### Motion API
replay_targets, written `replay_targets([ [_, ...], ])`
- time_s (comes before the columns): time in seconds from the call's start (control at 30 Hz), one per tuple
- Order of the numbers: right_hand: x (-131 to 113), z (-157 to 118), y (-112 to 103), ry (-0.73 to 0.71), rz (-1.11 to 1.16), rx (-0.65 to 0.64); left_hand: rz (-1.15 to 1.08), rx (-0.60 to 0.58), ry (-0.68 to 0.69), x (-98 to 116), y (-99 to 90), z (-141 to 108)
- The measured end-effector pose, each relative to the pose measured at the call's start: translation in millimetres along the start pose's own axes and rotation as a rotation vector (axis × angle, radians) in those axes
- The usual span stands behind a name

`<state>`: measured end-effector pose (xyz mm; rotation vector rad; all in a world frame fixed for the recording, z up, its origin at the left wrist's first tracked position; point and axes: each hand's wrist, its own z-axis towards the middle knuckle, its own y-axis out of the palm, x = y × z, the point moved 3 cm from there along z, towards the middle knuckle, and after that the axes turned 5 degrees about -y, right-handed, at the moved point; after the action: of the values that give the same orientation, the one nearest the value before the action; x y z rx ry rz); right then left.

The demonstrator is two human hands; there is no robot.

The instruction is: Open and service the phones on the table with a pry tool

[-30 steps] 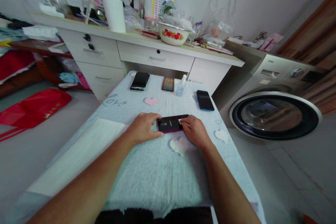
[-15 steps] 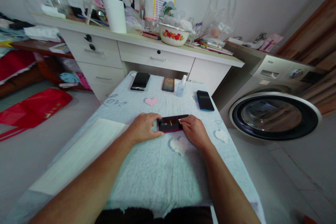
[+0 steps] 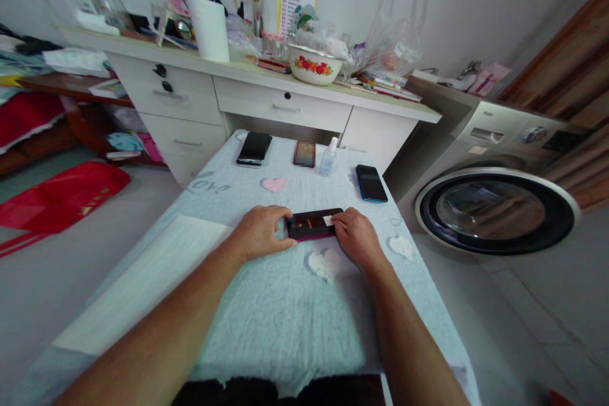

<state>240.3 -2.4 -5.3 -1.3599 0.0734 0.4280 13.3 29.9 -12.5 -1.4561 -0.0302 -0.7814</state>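
Observation:
A dark smartphone with a magenta edge lies sideways on the cloth-covered table in front of me. My left hand grips its left end between thumb and fingers. At the phone's right end, my right hand is closed on a small white piece, which rests against the dark surface; whether it is paper or cloth I cannot tell. A clear spray bottle with a white cap stands beyond the phone. Beside it lies a small dark flat item.
Another phone with a blue edge lies to the right, and a stack of dark phones at the far left. A long white sheet lies by my left forearm. A washing machine stands right of the table, a white desk behind it.
My right hand has shifted slightly right along the phone, and more of the white piece shows. The left hand stays at the phone's left end.

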Motion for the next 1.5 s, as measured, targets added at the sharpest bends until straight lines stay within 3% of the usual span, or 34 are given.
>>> replay_targets([
  [0.5,33,0,-3,0.177,-0.118,0.074,0.023,-0.002,0.009,1,-0.7,0],
  [0.7,39,0,-4,0.23,0.004,0.066,-0.004,-0.008,-0.015,-2,0.7,0],
  [1.5,1,-4,-6,0.187,-0.171,-0.043,0.044,-0.006,0.051,2,4.1,-2],
])
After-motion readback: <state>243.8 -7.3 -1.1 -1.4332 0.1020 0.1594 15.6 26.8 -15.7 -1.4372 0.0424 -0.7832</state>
